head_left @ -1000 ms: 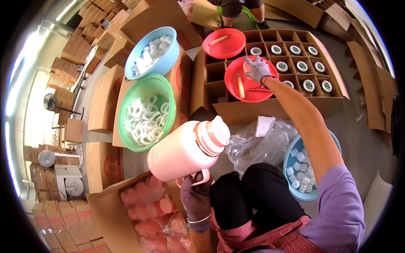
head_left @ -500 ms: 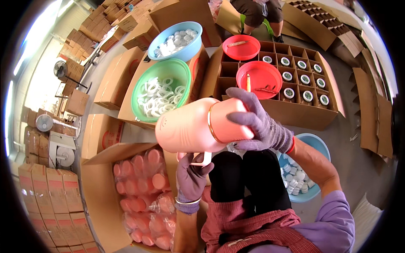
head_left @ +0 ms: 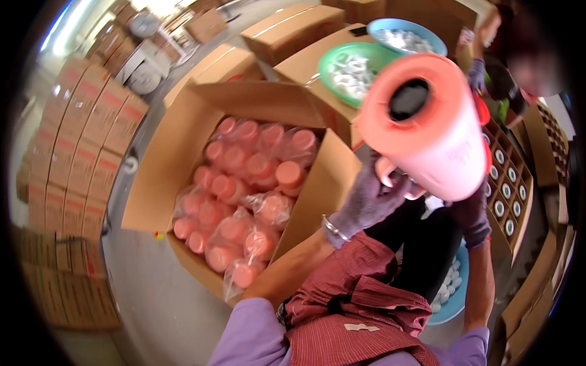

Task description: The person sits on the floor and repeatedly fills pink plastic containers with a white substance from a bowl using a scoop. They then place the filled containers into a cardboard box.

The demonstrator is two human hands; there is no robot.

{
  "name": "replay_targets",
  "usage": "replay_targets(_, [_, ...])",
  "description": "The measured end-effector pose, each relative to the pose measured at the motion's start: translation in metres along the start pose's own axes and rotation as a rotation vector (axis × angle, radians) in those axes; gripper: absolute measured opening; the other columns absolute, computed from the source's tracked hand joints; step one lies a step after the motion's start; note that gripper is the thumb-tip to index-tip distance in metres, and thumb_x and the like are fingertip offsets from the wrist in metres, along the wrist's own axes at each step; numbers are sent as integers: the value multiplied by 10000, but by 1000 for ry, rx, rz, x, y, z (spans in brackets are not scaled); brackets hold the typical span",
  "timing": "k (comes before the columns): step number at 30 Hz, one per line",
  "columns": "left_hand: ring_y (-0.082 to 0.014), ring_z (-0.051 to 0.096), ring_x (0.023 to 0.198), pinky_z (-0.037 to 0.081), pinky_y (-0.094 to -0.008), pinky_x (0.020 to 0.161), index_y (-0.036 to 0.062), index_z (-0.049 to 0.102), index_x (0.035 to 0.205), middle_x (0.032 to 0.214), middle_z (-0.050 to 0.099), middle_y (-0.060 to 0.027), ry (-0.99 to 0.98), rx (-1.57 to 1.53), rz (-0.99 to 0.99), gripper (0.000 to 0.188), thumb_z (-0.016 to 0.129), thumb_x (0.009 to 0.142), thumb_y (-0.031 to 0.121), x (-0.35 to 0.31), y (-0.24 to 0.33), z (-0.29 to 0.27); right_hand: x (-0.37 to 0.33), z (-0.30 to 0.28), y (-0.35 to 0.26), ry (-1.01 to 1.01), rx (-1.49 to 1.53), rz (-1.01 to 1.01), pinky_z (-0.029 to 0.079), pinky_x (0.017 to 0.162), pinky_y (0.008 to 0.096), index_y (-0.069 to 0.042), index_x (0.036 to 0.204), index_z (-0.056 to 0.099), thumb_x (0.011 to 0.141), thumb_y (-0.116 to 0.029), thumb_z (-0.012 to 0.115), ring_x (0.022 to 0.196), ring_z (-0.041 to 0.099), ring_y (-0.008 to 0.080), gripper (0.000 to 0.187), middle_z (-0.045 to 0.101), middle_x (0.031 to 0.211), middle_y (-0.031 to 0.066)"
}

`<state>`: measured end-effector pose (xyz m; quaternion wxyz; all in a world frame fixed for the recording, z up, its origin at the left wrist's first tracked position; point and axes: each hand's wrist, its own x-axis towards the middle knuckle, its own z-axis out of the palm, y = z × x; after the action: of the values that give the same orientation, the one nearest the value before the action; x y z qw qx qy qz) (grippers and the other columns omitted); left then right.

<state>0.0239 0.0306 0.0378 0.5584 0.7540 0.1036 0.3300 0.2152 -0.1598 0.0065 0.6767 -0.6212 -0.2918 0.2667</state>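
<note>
I hold a pink flask (head_left: pixel 434 129) up close to the camera, its base with a dark round hole facing me. My gloved left hand (head_left: pixel 366 201) grips its handle from below. My gloved right hand (head_left: pixel 471 215) supports the flask's lower side at the right. Below left of the flask stands an open cardboard box (head_left: pixel 160 177) packed with several pink flasks wrapped in clear bags (head_left: pixel 244 201).
A green bowl (head_left: pixel 342 61) and a blue bowl (head_left: pixel 406 29) of white parts rest on cartons behind. A divided carton (head_left: pixel 508 201) holds capped flasks at right. Another blue bowl (head_left: pixel 453 293) sits by my knee. Stacked cartons (head_left: pixel 79 146) line the left. Another person (head_left: pixel 506 61) works at top right.
The view has swung left toward the box of bagged flasks. The flask has turned so its base faces me, and my right hand has slid from its top to its lower side.
</note>
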Motion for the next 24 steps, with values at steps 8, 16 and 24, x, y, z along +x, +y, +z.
replay_targets(8, [-190,631,1019,555,-306,797,5,466,1301,1207,571,-116,248,-725,-279,379,597,949,53,-16,-22,2,-12,18,-15,42,-788,-563,369,1111,425,-43,1492,324,942,-319,631,1340,456,285,687,438,1475,162])
replay_targets(16, [-305,702,811,646,-418,664,-98,489,1214,1074,635,-230,-54,-1187,-573,352,420,927,93,-9,-7,-34,-5,41,-85,15,-1104,-1420,523,893,538,-207,1390,359,725,-321,857,1134,530,477,838,402,1361,265])
replay_targets(24, [-257,695,892,636,-411,733,-17,422,1318,1153,615,-155,-58,-1284,-452,383,522,959,72,-26,11,-5,0,-10,-90,-212,-1215,-1010,462,976,461,-112,1323,440,785,-325,721,1127,550,339,643,502,1330,170])
